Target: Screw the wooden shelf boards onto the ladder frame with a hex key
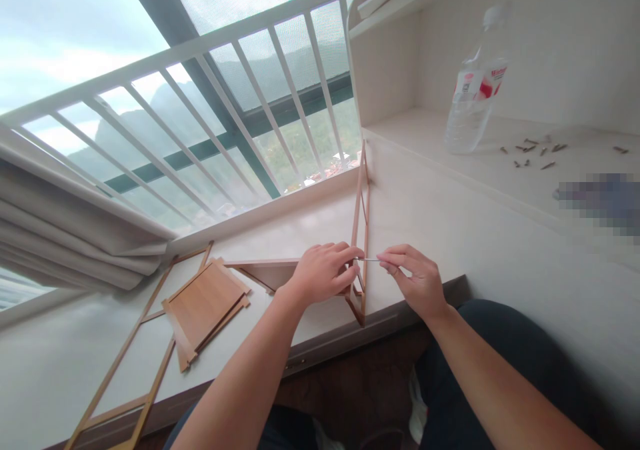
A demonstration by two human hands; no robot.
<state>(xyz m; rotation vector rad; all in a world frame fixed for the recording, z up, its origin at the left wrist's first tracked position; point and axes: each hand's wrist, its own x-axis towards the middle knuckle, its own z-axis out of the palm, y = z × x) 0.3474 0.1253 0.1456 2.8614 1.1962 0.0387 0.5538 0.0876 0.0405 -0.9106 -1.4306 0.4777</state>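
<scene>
My left hand [323, 273] grips the upright wooden frame [361, 223] near its lower end, where it meets a flat wooden piece [263, 270] lying on the white sill [425, 217]. My right hand [415, 280] pinches a thin metal tool [370, 259] whose tip points at the frame right beside my left fingers. The frame stands on edge and runs away from me toward the window.
A stack of wooden panels [205, 307] and a long ladder-like wooden frame [125, 377] lie at the left on the sill. A clear plastic bottle [475, 90] and several small screws [533, 151] sit on the raised shelf at the right. White window bars [200, 123] stand behind.
</scene>
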